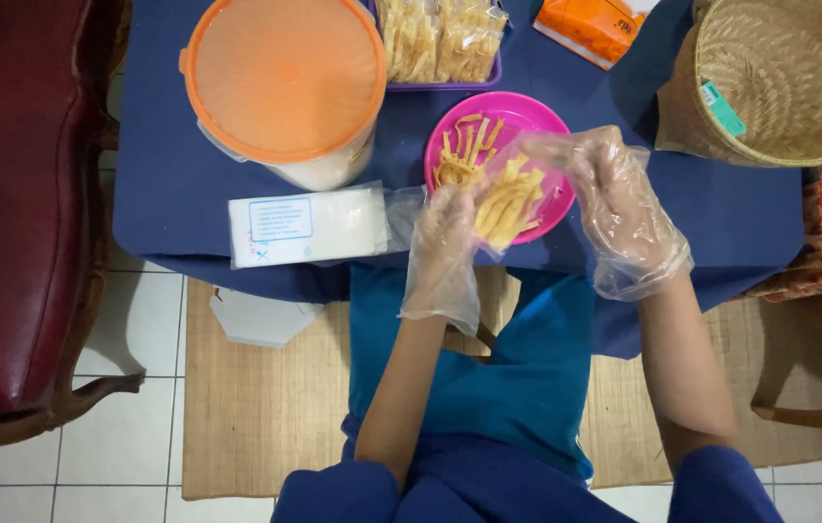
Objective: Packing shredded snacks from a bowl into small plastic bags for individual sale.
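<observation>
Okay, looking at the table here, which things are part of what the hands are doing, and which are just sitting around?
In use:
- left hand and right hand, both in clear gloves
- small clear bag of yellow snack strips, held between them
- pink plate with loose strips
- stack of empty clear bags
- purple tray of filled bags

Lying about:
- orange-lidded tub
- woven basket
- orange packet

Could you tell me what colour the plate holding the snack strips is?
The plate is bright pink, seen in the head view.

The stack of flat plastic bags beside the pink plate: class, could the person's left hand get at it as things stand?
Probably yes. The stack of plastic bags lies just beside the left hand with nothing between them. But that hand, with the right hand, is holding a small bag of yellow strips, so it would have to let go first.
</observation>
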